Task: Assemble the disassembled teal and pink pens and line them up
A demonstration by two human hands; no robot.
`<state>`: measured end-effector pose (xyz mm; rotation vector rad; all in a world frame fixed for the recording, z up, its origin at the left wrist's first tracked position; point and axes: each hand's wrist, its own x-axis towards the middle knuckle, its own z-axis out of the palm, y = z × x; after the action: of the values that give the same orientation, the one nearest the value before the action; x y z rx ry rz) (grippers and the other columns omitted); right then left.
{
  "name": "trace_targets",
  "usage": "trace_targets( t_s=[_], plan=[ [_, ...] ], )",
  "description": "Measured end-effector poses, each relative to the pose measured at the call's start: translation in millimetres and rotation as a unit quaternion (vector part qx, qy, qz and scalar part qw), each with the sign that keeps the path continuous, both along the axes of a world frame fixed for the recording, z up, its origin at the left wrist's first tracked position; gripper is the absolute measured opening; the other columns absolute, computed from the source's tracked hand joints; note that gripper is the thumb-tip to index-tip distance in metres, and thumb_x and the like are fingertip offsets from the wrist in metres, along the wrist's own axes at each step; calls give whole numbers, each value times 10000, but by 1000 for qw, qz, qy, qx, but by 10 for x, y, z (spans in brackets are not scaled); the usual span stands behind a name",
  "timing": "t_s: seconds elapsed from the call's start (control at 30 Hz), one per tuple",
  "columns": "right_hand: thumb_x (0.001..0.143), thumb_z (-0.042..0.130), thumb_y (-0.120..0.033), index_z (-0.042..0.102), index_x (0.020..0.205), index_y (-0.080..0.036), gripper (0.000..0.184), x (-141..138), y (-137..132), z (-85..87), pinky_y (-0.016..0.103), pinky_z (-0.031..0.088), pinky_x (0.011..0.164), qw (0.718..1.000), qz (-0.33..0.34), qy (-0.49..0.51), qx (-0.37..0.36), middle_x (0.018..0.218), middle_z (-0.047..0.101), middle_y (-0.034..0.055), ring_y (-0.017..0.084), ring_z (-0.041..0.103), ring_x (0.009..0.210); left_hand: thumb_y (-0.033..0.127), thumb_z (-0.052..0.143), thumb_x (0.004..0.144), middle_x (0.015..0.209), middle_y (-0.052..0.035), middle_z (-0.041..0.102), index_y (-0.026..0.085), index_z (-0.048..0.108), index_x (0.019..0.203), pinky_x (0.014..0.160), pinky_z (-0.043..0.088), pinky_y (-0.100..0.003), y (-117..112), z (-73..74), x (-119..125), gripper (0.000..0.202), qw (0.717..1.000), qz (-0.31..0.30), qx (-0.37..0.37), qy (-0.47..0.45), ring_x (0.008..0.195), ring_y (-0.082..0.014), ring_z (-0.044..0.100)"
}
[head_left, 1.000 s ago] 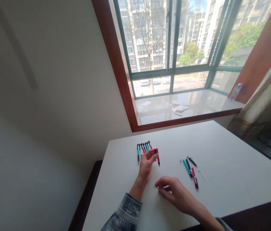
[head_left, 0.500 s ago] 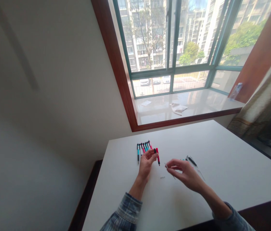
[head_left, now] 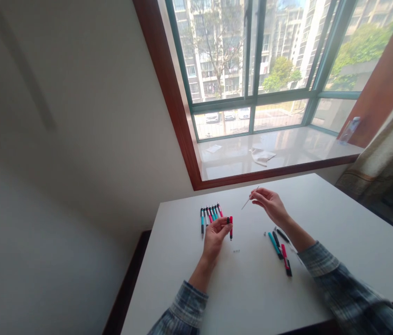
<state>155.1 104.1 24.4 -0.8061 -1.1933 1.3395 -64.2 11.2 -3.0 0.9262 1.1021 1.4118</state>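
My left hand [head_left: 216,236] pinches a red pen barrel [head_left: 231,229] with a dark tip pointing down; a black piece shows beside its top. Raised over the far side of the table, my right hand [head_left: 266,201] grips a thin pen refill [head_left: 248,200] between thumb and fingertips, held at a slant. A small spring [head_left: 236,251] lies on the table between the hands. Just beyond my left hand, several assembled pens [head_left: 202,221] lie in a row, partly covered by its fingers.
Below my right forearm lie loose pen parts: a teal barrel [head_left: 275,245], a red and black piece [head_left: 286,260], black pieces [head_left: 282,235] and a tiny metallic part [head_left: 264,233]. The white table [head_left: 245,293] borders a windowsill holding a crumpled cloth [head_left: 262,156] and a clear bottle [head_left: 350,130].
My right hand has moved up and away across the table with the refill, uncovering the loose pen parts. My left hand stays nearly in place, the red barrel now more upright.
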Motion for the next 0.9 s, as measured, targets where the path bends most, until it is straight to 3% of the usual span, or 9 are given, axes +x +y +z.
trace_targets(
  t_s=[0.13, 0.43, 0.9],
  plan=[
    [781, 822, -475, 723, 859, -203, 300, -4, 7, -59, 280, 559, 800, 999, -5, 40, -13, 911, 722, 45, 182, 673, 911, 353, 904, 669, 893, -85, 761, 154, 817, 942, 689, 520, -273, -2, 44, 23, 349, 999, -6, 7, 34, 771, -169, 632],
    [829, 769, -486, 695, 977, -234, 301, 260, 47, 20, 350, 588, 848, 997, -50, 64, -6, 964, 723, 57, 211, 695, 947, 367, 884, 693, 839, -83, 755, 146, 822, 938, 592, 501, -257, 0, 56, 130, 335, 997, -38, -7, 66, 655, -144, 595],
    [831, 784, -464, 744, 924, -177, 304, -26, -152, -5, 344, 591, 789, 996, 74, -32, 37, 924, 768, 76, 209, 720, 884, 368, 857, 734, 875, -83, 752, 157, 814, 960, 595, 494, -239, 25, 36, 116, 312, 992, -63, -5, 114, 670, -148, 610]
  ],
)
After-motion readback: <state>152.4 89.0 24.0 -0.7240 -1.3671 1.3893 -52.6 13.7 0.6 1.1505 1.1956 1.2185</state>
